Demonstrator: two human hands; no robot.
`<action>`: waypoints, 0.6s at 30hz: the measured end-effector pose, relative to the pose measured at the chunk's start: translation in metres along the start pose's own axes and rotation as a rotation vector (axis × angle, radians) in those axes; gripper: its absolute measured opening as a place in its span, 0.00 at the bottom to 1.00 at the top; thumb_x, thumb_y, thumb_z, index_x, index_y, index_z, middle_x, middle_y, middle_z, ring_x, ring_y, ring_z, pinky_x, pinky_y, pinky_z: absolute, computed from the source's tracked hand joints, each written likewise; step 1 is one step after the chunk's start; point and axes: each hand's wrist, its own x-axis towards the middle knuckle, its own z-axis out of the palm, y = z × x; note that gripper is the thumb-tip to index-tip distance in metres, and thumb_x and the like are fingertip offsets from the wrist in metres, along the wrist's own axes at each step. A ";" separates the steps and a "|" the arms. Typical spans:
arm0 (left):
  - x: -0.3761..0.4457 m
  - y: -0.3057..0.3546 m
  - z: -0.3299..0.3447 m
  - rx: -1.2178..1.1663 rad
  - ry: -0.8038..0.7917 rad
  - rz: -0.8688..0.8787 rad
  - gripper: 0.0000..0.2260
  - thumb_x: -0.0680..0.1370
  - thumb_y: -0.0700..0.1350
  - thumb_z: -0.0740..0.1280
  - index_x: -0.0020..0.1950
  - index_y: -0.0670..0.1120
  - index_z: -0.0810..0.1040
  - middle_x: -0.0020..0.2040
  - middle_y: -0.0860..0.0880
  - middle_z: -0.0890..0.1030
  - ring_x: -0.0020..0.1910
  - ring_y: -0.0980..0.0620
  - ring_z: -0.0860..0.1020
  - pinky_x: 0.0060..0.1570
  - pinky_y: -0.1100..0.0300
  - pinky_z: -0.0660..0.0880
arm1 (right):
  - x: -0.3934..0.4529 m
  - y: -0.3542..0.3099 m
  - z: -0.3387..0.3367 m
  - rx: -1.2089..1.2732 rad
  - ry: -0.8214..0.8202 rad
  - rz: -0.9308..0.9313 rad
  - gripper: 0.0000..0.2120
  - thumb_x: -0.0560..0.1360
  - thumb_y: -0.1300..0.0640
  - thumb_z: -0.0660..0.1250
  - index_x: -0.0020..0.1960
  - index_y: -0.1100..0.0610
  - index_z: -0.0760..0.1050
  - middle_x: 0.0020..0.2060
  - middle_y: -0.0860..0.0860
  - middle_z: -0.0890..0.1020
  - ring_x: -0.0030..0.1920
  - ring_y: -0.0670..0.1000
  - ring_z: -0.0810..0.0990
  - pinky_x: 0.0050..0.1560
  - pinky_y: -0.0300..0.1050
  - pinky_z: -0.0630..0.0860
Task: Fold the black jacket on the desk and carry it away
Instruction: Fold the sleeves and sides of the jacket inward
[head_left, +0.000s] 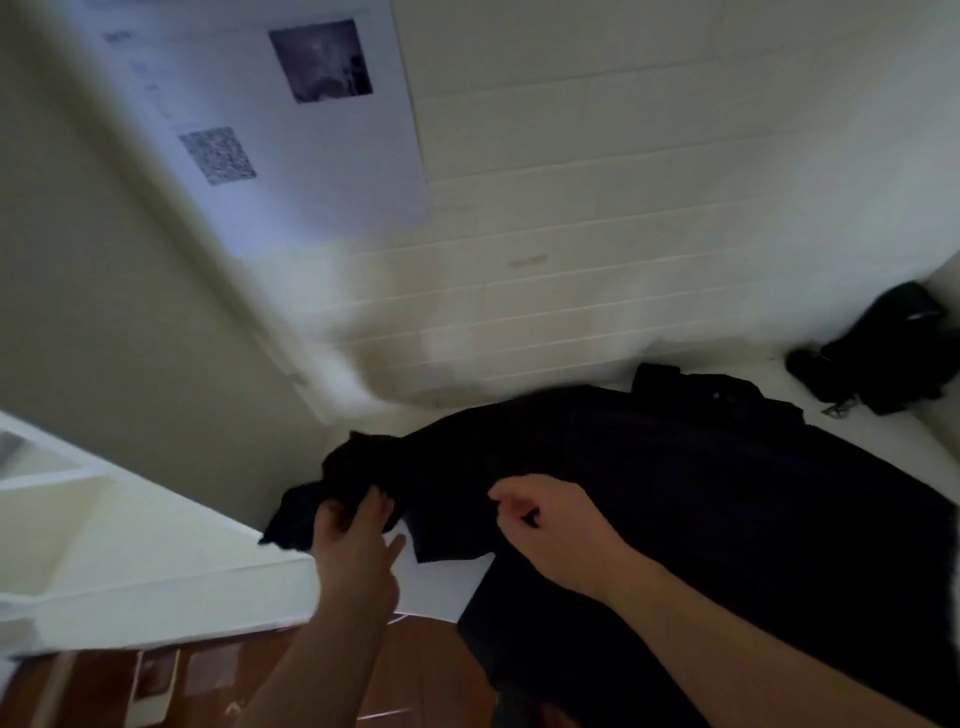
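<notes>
While the jacket (675, 467) lies spread on the white bench (447, 587), hem hanging off at 6 o'clock, the left hand (358, 540) clamps its sleeve end at 9 o'clock and the right hand (545, 525) pinches the body, apparently to fold the sleeve inward.

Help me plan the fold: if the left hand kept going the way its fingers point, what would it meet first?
The left hand already grips the black jacket at its sleeve end. Beyond that fabric it would probably reach the wall, though depth is unclear.
</notes>
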 end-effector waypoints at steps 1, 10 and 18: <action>-0.005 0.009 0.011 0.112 -0.018 0.128 0.05 0.82 0.41 0.70 0.51 0.50 0.76 0.48 0.51 0.84 0.52 0.47 0.84 0.49 0.50 0.79 | 0.009 -0.023 0.005 0.100 -0.028 -0.008 0.18 0.80 0.51 0.70 0.69 0.46 0.77 0.55 0.41 0.81 0.56 0.41 0.80 0.61 0.38 0.77; -0.013 0.026 0.023 0.975 -0.611 1.156 0.04 0.75 0.43 0.73 0.43 0.53 0.85 0.44 0.59 0.85 0.47 0.59 0.80 0.55 0.61 0.75 | 0.054 -0.071 -0.007 0.645 0.178 0.219 0.10 0.77 0.61 0.70 0.54 0.50 0.84 0.48 0.52 0.88 0.52 0.53 0.87 0.59 0.56 0.83; 0.001 0.103 0.065 0.649 -0.848 0.382 0.21 0.78 0.51 0.74 0.69 0.64 0.74 0.58 0.58 0.81 0.58 0.59 0.81 0.56 0.63 0.79 | 0.046 -0.048 -0.031 1.183 -0.072 0.393 0.11 0.80 0.53 0.62 0.55 0.55 0.82 0.53 0.57 0.84 0.53 0.58 0.82 0.63 0.59 0.77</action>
